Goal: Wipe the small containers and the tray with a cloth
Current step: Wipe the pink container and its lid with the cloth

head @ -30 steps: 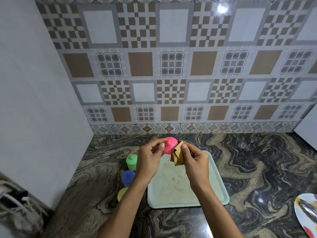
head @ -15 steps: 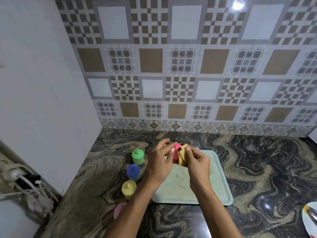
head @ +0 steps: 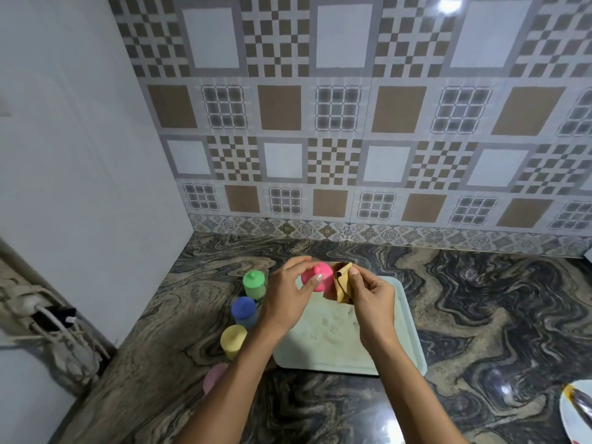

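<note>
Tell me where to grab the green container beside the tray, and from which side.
Probably grip the green container round its straight side wall, coming from above-left. It stands upright, and the knob on top looks too small to pinch. The blue container crowds its near side; the left hand and tray lie to its right.

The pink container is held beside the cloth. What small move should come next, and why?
Probably rub the cloth around the pink container: the left hand grips it above the tray, and the right hand pinches the cloth close beside it.
</note>
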